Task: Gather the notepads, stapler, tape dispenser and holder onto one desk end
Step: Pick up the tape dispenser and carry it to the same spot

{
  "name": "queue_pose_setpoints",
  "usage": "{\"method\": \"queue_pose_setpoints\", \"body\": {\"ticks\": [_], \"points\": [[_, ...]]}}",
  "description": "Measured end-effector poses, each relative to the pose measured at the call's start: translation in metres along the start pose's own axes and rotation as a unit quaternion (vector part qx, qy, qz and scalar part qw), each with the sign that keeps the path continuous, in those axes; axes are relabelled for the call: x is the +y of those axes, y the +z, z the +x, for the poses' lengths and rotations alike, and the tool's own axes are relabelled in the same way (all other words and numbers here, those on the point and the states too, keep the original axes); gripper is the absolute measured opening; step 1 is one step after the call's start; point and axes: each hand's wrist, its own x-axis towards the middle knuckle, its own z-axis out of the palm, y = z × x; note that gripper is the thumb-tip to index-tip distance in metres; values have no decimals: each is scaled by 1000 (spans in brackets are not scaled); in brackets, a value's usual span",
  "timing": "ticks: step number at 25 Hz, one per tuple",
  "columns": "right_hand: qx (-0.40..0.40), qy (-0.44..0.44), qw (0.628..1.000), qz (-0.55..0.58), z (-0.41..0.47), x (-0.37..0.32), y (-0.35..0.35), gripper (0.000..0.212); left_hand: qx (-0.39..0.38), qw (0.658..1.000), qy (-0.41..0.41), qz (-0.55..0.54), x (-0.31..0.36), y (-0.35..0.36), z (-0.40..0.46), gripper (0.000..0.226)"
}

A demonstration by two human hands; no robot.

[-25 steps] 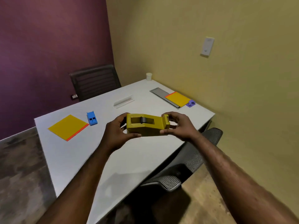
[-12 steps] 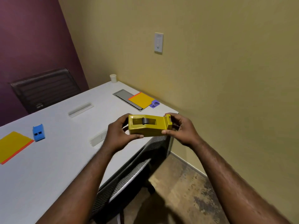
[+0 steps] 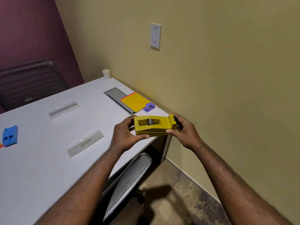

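I hold a yellow tape dispenser (image 3: 154,126) with both hands above the right corner of the white desk (image 3: 40,159). My left hand (image 3: 125,135) grips its back end and my right hand (image 3: 185,130) grips the cutter end. A yellow notepad (image 3: 134,101) with a red edge lies near the wall, and a small purple stapler (image 3: 149,107) sits just beside it. A blue holder (image 3: 9,135) rests at the far left edge of view, with a sliver of another notepad by it.
Two clear name-plate holders lie on the desk, one (image 3: 85,142) with writing, one (image 3: 64,108) farther back. A grey cable tray lid (image 3: 116,95) and a white cup (image 3: 106,73) are near the wall. A mesh chair (image 3: 128,179) is tucked under the desk; another chair (image 3: 29,83) stands behind.
The view has swung right and closer to the desk's wall end. The dispenser stays gripped in both hands and is now nearer the notepad and purple stapler.
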Motion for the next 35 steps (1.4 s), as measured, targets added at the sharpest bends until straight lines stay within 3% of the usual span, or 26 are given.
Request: {"method": "queue_pose_setpoints", "body": {"ticks": [4,10,21,27,32,35], "points": [[11,43,999,22,57,26,-2,77,14,1000,-27,4,-25,14,46,72],[-14,42,999,-27,133,59,0,65,25,996,-90,-12,-70,35,100,72],[-135,77,987,-52,286,160,-12,62,76,975,-210,-16,-165,108,197,68],[-153,92,980,-91,327,212,-13,57,106,961,-256,-7,-207,155,223,57],[-136,147,978,-60,352,240,0,59,117,950,-289,10,-236,178,243,60],[-147,131,978,-74,364,251,2,56,119,947,-299,14,-249,185,254,63]]}}
